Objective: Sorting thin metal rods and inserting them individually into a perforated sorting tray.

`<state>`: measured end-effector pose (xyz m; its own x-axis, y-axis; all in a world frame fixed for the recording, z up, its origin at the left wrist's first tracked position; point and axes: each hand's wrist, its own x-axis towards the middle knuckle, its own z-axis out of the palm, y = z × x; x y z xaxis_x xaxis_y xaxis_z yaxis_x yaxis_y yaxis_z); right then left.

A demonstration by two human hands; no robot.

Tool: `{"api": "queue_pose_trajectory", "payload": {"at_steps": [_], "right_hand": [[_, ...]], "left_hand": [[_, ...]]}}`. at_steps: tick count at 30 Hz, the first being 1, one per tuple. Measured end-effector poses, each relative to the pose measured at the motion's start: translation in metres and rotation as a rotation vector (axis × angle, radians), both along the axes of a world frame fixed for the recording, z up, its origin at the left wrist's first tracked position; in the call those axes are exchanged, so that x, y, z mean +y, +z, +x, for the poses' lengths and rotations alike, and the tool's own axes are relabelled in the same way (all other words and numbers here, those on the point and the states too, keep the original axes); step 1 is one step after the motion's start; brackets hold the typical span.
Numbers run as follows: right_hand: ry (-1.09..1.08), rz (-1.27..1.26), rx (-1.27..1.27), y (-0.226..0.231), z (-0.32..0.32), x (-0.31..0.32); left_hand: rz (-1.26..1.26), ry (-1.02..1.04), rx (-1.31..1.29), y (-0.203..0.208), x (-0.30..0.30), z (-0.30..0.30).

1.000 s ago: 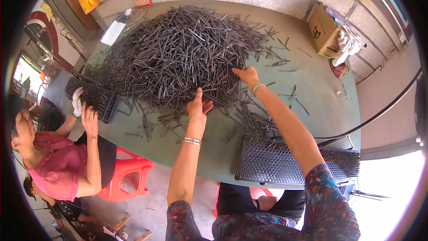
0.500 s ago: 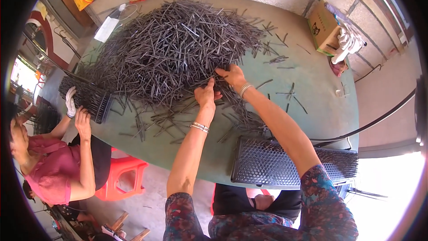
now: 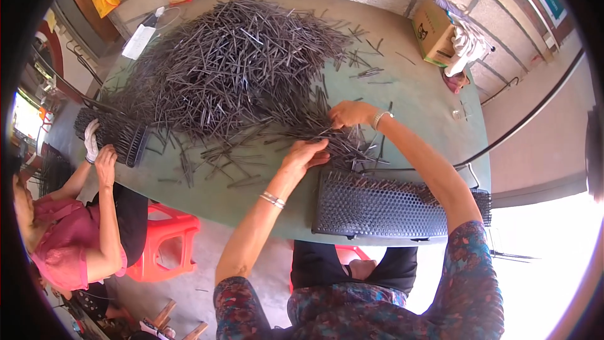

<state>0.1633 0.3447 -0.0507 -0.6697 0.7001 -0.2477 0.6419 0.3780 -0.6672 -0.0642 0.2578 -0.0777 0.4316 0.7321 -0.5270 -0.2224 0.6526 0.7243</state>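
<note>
A big heap of thin dark sticks [image 3: 233, 63] covers the middle of the green table. At its near right side a smaller loose bunch of sticks [image 3: 345, 150] lies between my two hands. My right hand [image 3: 353, 114] curls its fingers down onto the far side of this bunch, gripping some sticks. My left hand [image 3: 306, 153] lies along the near left side, thumb and fingers apart and touching the sticks. Just in front of me, beside the bunch, is a black rack [image 3: 377, 204] with a honeycomb of holes; dark sticks stand in its right part.
Across the left side, a co-worker in a pink top [image 3: 75, 226] works at a similar black rack [image 3: 116, 135], one hand gloved. A cardboard box [image 3: 434, 31] with cloth stands at the back right. A red stool [image 3: 170, 239] is beside the green table [image 3: 434, 119].
Both my hands have drawn back from the heap toward the rack, dragging a bunch of sticks along the table. The whole view has shifted slightly.
</note>
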Motion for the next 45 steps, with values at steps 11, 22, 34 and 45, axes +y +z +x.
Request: {"api": "queue_pose_trajectory", "payload": {"at_steps": [11, 22, 34, 45], "right_hand": [[-0.551, 0.114, -0.314, 0.027, -0.052, -0.033], [-0.6, -0.05, -0.246, -0.019, -0.034, -0.029], [-0.515, 0.564, -0.063, 0.058, -0.057, -0.078], [-0.361, -0.187, 0.193, 0.105, -0.03, -0.097]], "left_hand": [[-0.17, 0.41, 0.008, -0.006, -0.033, -0.032], [-0.165, 0.364, -0.082, -0.017, 0.025, 0.05], [-0.105, 0.344, -0.594, 0.015, 0.038, 0.054], [-0.075, 0.627, -0.571, 0.036, 0.043, 0.039]]}}
